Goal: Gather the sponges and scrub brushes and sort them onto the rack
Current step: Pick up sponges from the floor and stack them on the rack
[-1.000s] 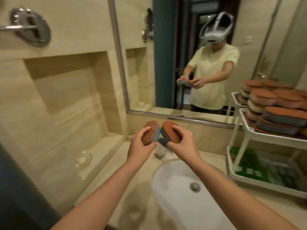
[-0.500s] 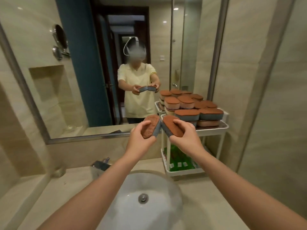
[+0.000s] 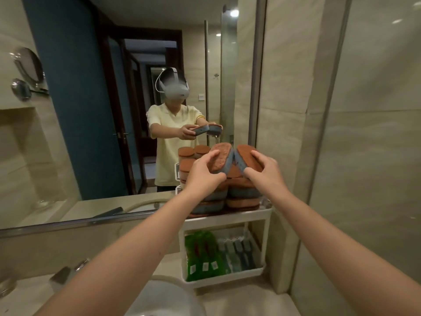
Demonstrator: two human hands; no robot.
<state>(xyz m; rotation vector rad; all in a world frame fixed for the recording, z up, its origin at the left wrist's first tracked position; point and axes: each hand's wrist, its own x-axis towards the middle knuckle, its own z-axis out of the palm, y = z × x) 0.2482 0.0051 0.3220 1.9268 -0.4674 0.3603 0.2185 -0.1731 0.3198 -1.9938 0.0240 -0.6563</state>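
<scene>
My left hand [image 3: 204, 173] grips a sponge [image 3: 222, 157] with a rough brown top and a grey-blue body. My right hand [image 3: 265, 171] grips a second sponge [image 3: 247, 156] of the same kind. The two sponges touch at their inner ends and tilt up like a roof. Both hover just above a pile of stacked brown and grey sponges [image 3: 241, 192] on the top shelf of a white rack [image 3: 227, 218]. My hands hide part of that pile. The rack's lower shelf holds green scrub brushes [image 3: 200, 254] and grey ones [image 3: 237, 252].
A white sink basin [image 3: 164, 299] lies below my arms on the beige counter [image 3: 239, 299]. A wide mirror [image 3: 91, 110] fills the wall on the left and reflects a person and the rack. A tiled wall [image 3: 364, 156] stands close on the right.
My view has swung right from the sink niche to the rack. Both hands have carried the two sponges right and forward, from in front of the rack to above its top pile.
</scene>
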